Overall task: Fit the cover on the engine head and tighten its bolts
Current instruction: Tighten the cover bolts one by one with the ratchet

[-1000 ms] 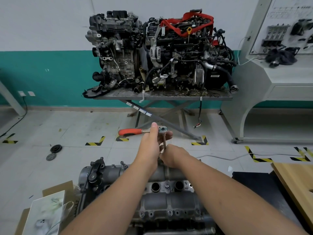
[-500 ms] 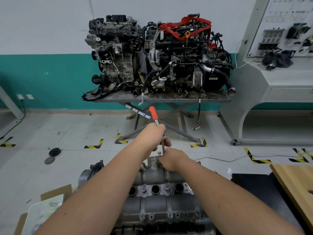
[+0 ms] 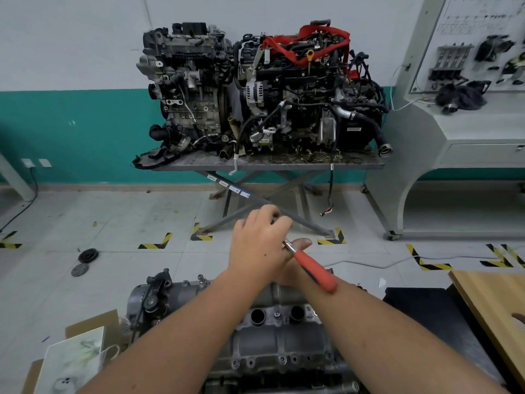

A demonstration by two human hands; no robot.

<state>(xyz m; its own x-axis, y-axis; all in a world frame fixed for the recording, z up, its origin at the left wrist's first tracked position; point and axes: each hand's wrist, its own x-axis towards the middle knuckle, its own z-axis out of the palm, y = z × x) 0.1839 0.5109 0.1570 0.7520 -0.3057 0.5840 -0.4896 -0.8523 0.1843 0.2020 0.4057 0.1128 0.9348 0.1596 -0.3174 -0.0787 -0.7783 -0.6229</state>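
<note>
**Two hands on one ratchet above the engine cover**

One grey metal cover [image 3: 279,341] sits on the engine head at the bottom centre, directly below the person's forearms. Two round open holes show side by side on its top, with one bolt head between them, and a row of small bolt heads runs along its near edge; their exact count is hard to read.

One ratchet [image 3: 311,268] with an orange handle is held above the far end of the cover. Its handle slants down to the right, across the right forearm. The left hand [image 3: 260,245] lies over the ratchet's head, fingers curled, its grip closed around the tool's upper end. The right hand [image 3: 295,255] is mostly hidden beneath the left; only a thumb tip shows past the steel shank, so I cannot tell how its grip stands.

Beyond, two complete engines [image 3: 255,92] stand side by side on one steel tabletop [image 3: 267,165] with crossed legs. Two dark round discs [image 3: 84,261] lie on the floor at left. One wooden board [image 3: 494,311] juts in at right.
</note>
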